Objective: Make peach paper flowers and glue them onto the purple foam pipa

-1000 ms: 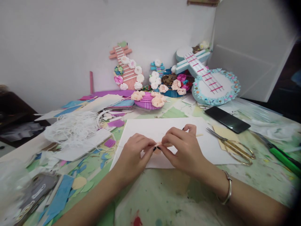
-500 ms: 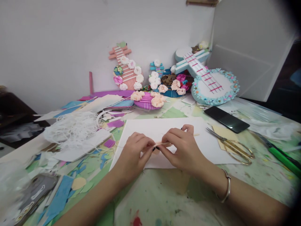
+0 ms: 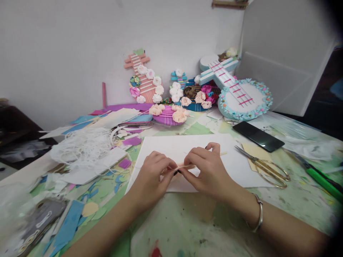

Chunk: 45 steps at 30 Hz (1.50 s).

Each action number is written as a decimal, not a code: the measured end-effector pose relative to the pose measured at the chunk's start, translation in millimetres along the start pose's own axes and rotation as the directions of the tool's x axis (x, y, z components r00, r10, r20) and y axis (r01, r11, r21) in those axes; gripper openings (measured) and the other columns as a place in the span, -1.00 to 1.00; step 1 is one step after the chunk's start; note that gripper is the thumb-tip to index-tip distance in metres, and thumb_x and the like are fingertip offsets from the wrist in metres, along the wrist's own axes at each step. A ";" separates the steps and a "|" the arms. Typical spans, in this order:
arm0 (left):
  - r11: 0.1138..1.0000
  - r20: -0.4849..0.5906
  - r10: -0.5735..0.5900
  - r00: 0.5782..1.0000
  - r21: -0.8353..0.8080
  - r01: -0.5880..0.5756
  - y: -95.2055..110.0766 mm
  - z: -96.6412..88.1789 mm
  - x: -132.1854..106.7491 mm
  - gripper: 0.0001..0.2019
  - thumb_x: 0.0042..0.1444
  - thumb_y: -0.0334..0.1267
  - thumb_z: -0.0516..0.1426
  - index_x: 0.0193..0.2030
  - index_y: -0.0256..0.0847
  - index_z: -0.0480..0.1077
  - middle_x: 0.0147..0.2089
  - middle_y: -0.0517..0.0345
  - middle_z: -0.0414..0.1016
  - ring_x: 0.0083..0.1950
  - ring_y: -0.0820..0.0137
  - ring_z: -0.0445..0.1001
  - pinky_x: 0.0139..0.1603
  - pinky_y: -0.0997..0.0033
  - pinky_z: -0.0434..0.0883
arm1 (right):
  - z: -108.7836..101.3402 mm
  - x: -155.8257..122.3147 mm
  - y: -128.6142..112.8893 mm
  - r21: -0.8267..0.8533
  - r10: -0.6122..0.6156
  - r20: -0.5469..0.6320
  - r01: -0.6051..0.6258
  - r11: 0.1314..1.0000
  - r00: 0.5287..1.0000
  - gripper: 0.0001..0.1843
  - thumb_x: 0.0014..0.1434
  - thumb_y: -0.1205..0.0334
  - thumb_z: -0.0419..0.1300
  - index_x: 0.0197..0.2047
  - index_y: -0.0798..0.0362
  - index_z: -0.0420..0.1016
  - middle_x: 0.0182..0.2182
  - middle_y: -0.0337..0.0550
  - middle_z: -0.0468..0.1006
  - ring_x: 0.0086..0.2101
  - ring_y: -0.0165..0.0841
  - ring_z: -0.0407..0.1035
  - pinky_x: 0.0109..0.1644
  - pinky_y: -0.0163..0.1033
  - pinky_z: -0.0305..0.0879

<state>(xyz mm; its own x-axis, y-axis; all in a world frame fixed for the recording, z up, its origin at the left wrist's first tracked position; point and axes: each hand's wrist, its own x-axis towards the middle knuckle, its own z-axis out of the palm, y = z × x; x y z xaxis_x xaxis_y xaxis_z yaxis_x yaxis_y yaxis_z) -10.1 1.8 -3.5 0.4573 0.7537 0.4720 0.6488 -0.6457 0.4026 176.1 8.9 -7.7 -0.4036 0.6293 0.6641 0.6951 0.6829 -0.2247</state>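
Over a white sheet of paper (image 3: 166,144), both my hands pinch a small peach-coloured strip (image 3: 184,166) that looks like paper. My left hand (image 3: 154,175) holds its left end between thumb and index finger. Close beside it, my right hand (image 3: 207,169) grips the other part, the two thumb tips nearly meeting. The rest of the strip is partly hidden behind my fingers. A thin pale yellow stick-like piece (image 3: 223,153) shows just past my right hand. Gold-handled scissors (image 3: 270,171) lie on the table to the right, partly on the sheet.
A black phone (image 3: 258,135) and green-handled scissors (image 3: 321,178) lie at right. Paper instruments with flowers, including a light blue one (image 3: 243,98), stand along the wall. At left are a heap of white string (image 3: 83,146), paper scraps and a grey phone case (image 3: 40,225).
My hands stay almost in place. The fingers have shifted very slightly on the peach strip, and the view has moved a little.
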 end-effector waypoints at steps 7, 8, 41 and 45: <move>0.972 0.060 0.056 0.997 0.224 -0.069 1.7 4.3 -3.3 -0.82 0.24 -0.36 -0.01 -0.31 -0.25 0.39 -0.34 0.05 0.44 -0.20 0.26 0.28 -0.17 0.20 0.25 | 2.7 -1.0 0.6 -0.038 -0.009 -0.015 0.008 0.999 1.000 -0.82 0.10 0.29 0.17 -0.51 0.11 0.35 -0.55 -0.29 0.42 -0.46 -0.44 0.25 -0.14 -0.12 -0.11; 0.960 0.080 0.061 0.995 0.269 -0.081 2.5 4.8 -3.7 -0.80 0.25 -0.36 -0.03 -0.32 -0.26 0.38 -0.33 0.03 0.43 -0.20 0.25 0.28 -0.17 0.18 0.25 | 3.1 -1.2 0.4 -0.044 -0.010 -0.015 0.009 0.999 1.000 -0.83 0.10 0.30 0.16 -0.51 0.11 0.35 -0.55 -0.29 0.42 -0.46 -0.44 0.25 -0.14 -0.12 -0.11; 0.994 0.083 -0.081 0.993 0.078 0.075 3.3 1.0 -1.2 -0.83 0.08 -0.53 0.00 -0.44 -0.20 0.20 -0.40 0.16 0.34 -0.30 0.32 0.22 -0.28 0.29 0.20 | 5.6 -2.5 -7.6 -0.097 -0.054 0.027 0.056 0.994 0.998 -0.79 0.19 0.29 0.10 -0.48 0.10 0.38 -0.50 -0.22 0.41 -0.41 -0.39 0.23 -0.13 -0.09 -0.09; 0.990 0.051 -0.109 0.993 0.097 0.104 0.3 -1.8 0.4 -0.82 0.04 -0.56 0.02 -0.45 -0.20 0.21 -0.40 0.16 0.35 -0.29 0.32 0.22 -0.27 0.29 0.20 | -6.9 0.4 -11.8 0.189 -0.018 -0.038 0.025 0.982 0.999 -0.87 0.21 0.33 0.08 -0.32 0.10 0.45 -0.34 -0.10 0.47 -0.27 -0.32 0.29 -0.09 -0.10 0.05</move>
<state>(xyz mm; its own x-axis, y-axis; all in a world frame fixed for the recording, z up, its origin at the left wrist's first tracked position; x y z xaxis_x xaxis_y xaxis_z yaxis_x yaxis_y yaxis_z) -10.8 1.7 -1.8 0.4145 0.8248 0.3846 0.7484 -0.5494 0.3717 171.8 -1.4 0.2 -0.3933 0.6020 0.6949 0.5595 0.7565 -0.3386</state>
